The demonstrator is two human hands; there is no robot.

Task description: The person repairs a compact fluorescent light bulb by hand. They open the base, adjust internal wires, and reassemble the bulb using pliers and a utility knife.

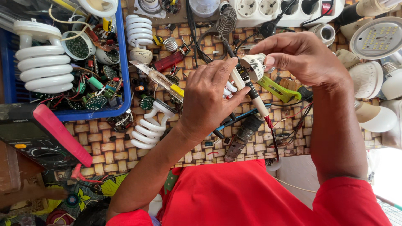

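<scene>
My left hand [207, 98] grips a soldering iron [257, 100] with a white handle and a red cable collar. Its dark shaft points up toward a wire coil stand [226, 20]. My right hand [299, 56] pinches a small white lamp base [252, 66] by its rim, right beside the iron's shaft. Both hands hover over a woven mat [104, 148], close together and nearly touching. The iron's tip is hidden behind my fingers and the lamp base.
A blue crate [123, 83] at left holds spiral lamps and circuit boards. A multimeter [37, 136] lies at lower left. Another spiral lamp [148, 125], a green tool [278, 90], a power strip [268, 10] and white bulbs [372, 79] surround the hands.
</scene>
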